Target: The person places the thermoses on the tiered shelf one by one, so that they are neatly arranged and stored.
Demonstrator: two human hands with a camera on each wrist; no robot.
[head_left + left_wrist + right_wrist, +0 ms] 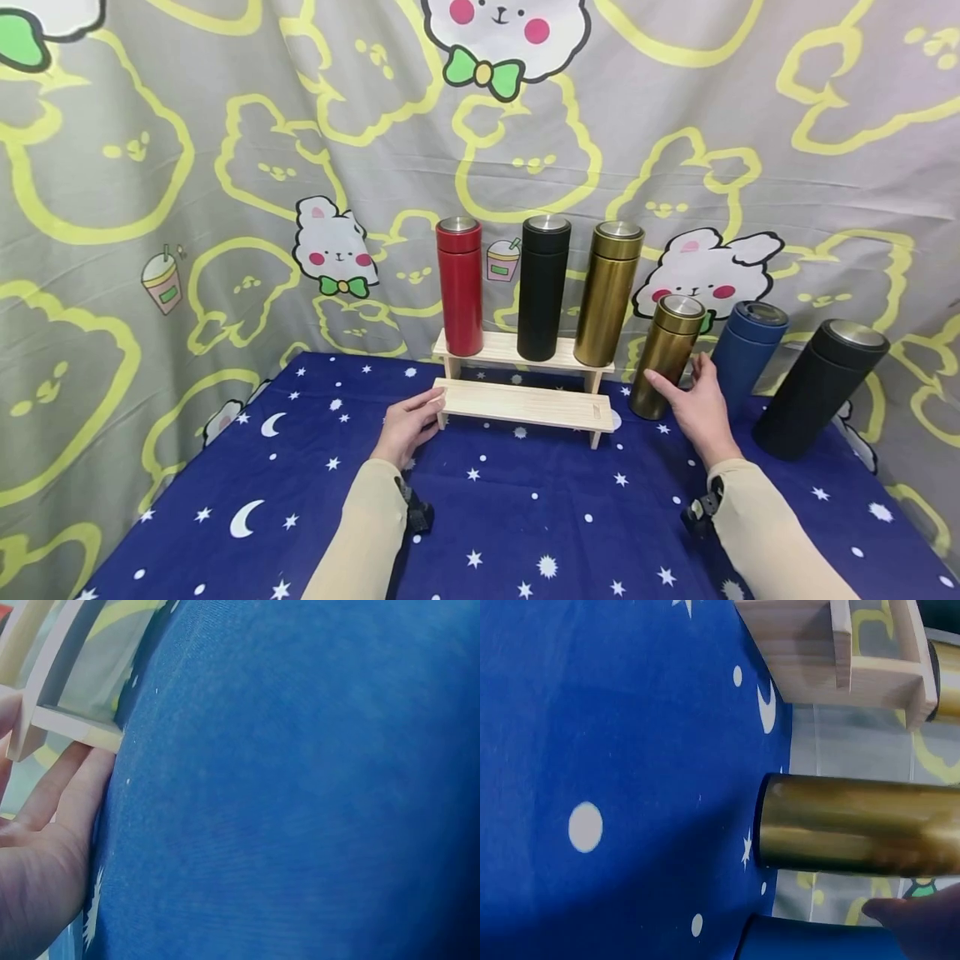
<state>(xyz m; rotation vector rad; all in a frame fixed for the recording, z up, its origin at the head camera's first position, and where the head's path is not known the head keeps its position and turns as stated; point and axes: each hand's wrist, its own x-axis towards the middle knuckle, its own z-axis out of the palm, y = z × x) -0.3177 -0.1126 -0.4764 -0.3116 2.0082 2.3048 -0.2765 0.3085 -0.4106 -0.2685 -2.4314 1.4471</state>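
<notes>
A two-tier wooden stand (525, 406) is pinched at the left end of its lower step by my left hand (408, 425). In the left wrist view, fingers (84, 791) reach under the wood. My right hand (701, 406) holds a short gold thermos (662, 358), its thumb across the front and fingers at the right side. The thermos stands upright on the cloth, right of the stand. On the upper step, left to right, are a red thermos (461, 292), a black thermos (543, 292) and a taller gold thermos (609, 300).
Beside the right hand stand a blue thermos (745, 358) and a large black thermos (813, 396). Dark blue cloth (540, 525) with stars and moons covers the table. A cartoon-patterned curtain (247, 150) hangs close behind the stand and along the sides.
</notes>
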